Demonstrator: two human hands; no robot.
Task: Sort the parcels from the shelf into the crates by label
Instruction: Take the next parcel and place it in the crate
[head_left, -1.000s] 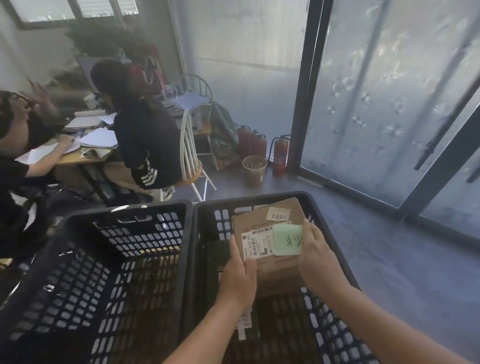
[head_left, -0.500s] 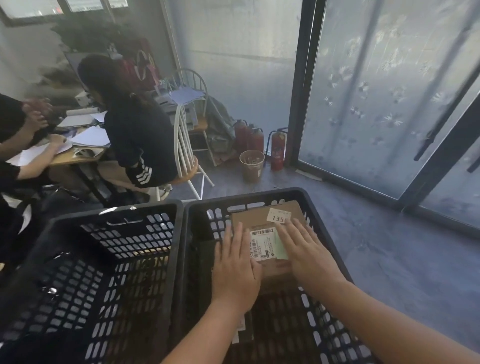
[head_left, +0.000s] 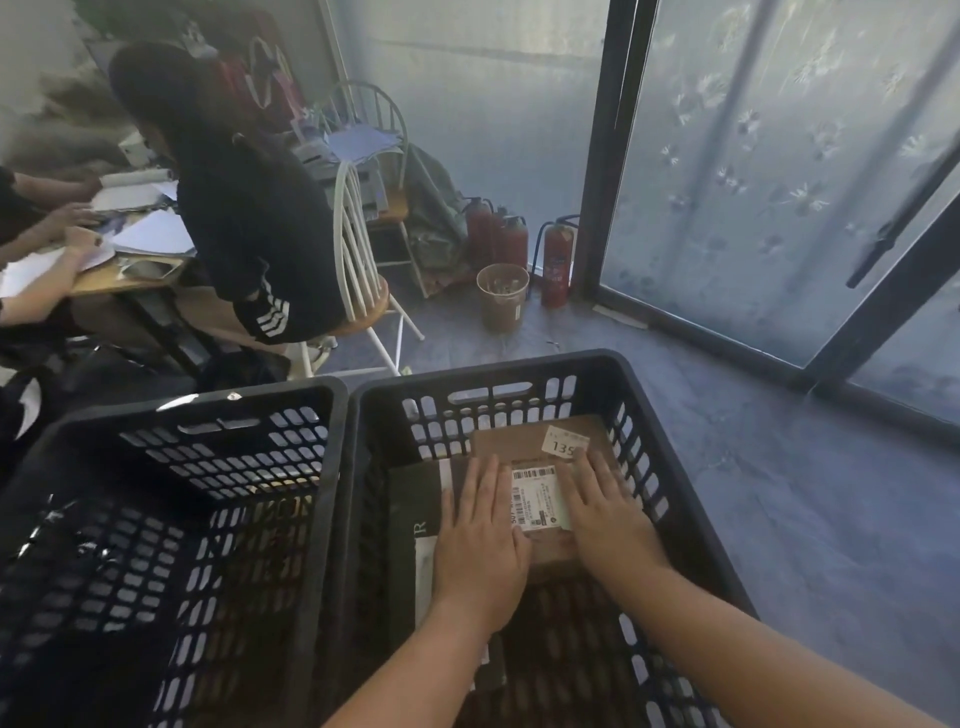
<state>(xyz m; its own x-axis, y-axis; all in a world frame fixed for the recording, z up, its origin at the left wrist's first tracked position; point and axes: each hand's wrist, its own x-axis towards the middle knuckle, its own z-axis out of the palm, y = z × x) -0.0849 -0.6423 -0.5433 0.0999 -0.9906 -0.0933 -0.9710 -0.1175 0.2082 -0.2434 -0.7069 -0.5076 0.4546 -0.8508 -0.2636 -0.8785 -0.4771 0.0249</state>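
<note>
Box (head_left: 540, 452) lies flat in right crate (head_left: 691, 499), lower centre of frame, labels up | long axis runs near edge to far wall, number tag at far end | left hand (head_left: 480, 535) and right hand (head_left: 605, 512) flat on top, fingers straight, gripping nothing | advice: press level, seat box beside dark parcel (head_left: 413, 499), lift hands straight | left crate (head_left: 311, 467) alongside.

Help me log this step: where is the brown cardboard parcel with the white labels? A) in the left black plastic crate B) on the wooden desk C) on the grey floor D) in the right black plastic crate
D: the brown cardboard parcel lies inside the right black plastic crate, with both flat hands, left hand and right hand, resting on it.
</note>
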